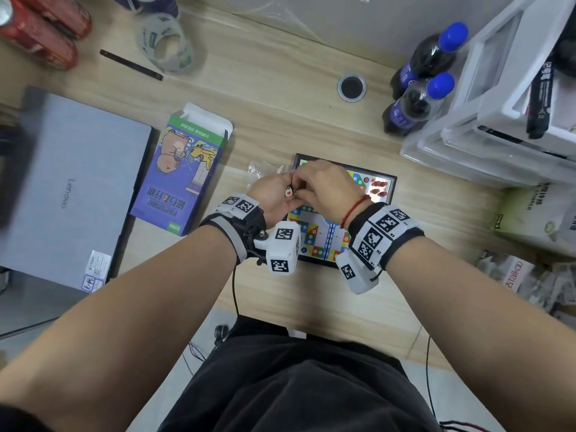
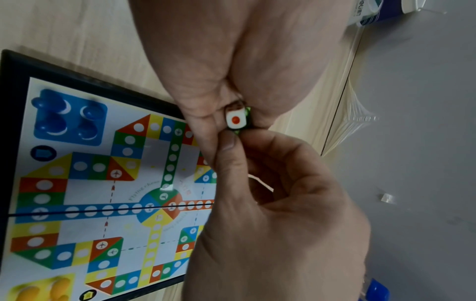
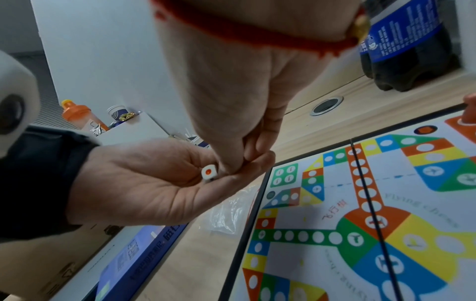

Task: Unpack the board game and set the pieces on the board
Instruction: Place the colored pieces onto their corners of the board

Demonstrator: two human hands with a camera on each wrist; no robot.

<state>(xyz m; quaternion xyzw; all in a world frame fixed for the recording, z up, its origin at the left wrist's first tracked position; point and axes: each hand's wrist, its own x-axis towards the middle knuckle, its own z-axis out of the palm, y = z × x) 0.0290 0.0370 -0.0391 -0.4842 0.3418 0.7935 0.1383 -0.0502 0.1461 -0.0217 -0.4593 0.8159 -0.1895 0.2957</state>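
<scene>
The folding flying-chess board [image 1: 324, 227] lies open on the desk. Red pieces [image 1: 377, 188] stand in its far right corner, blue pieces [image 2: 67, 117] and yellow pieces [image 2: 45, 290] in two other corners; the green home square [image 3: 284, 175] is bare. My left hand [image 1: 276, 190] is cupped palm up over the board's left edge, carrying a white die [image 2: 235, 120] with a red dot and small green pieces [image 2: 247, 112]. My right hand [image 1: 300, 190] reaches into that palm, and its fingertips [image 3: 231, 168] pinch a green piece beside the die [image 3: 209, 172].
The purple game box [image 1: 187, 173] lies left of the board, with a clear plastic bag [image 1: 265, 169] between them. A closed laptop [image 1: 71, 188] is further left. Two dark bottles [image 1: 420, 98] and plastic trays [image 1: 498, 120] stand at the back right.
</scene>
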